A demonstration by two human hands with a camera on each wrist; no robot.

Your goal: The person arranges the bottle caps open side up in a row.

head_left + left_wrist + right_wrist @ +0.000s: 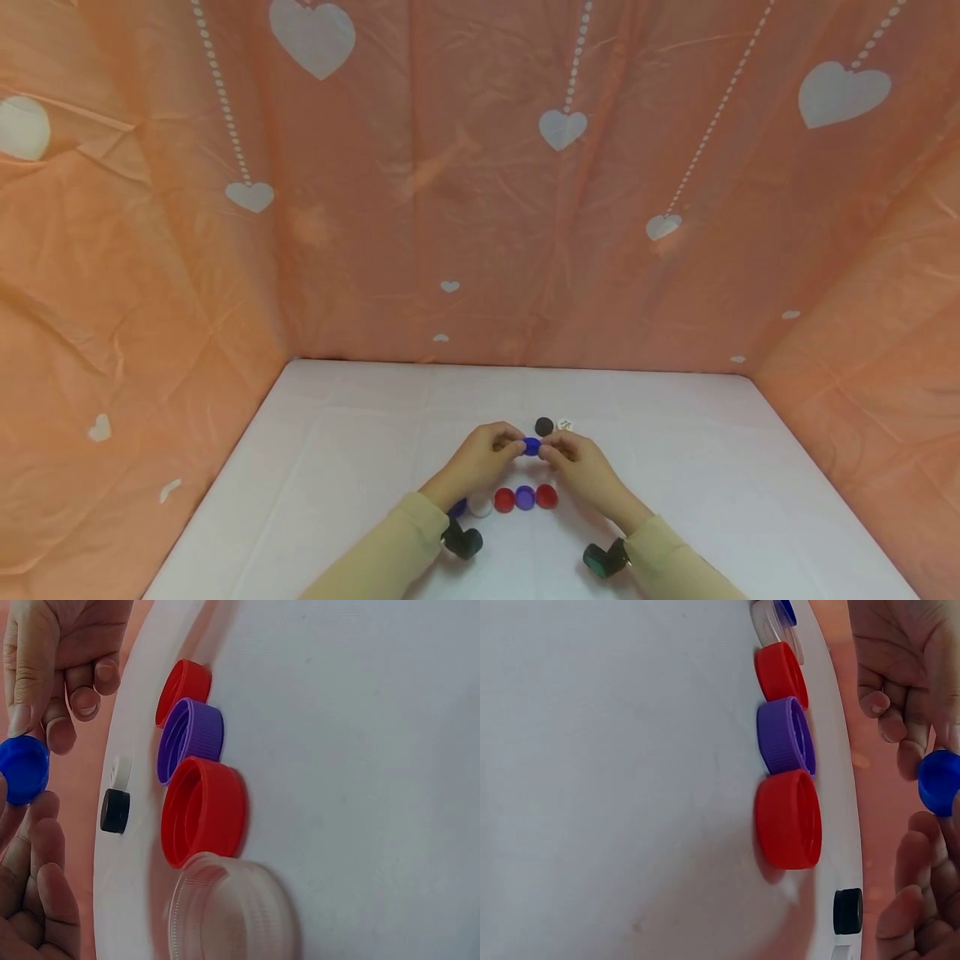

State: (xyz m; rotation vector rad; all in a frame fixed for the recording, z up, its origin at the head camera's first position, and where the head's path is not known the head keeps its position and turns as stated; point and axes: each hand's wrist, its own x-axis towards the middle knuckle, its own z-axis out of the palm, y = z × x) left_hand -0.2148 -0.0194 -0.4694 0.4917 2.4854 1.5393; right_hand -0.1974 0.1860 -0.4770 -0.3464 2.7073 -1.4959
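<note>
Both hands meet over the white table (675, 467) and pinch a small blue bottle cap (532, 446) between their fingertips, lifted a little off the surface. My left hand (510, 447) holds its left side and my right hand (557, 452) its right side. In the left wrist view the blue cap (22, 769) sits between the right hand (60, 667) above and the left hand (30, 892) below. In the right wrist view the blue cap (939, 781) shows at the right edge, with the left hand (900, 667) above it and the right hand (922, 900) below.
Under the hands lies a row of caps: blue (457, 507), clear (480, 504), red (504, 500), purple (525, 497), red (547, 496). A black cap (543, 427) and a small white die (565, 426) lie just beyond. Orange heart-print sheeting (480, 208) walls the table on three sides.
</note>
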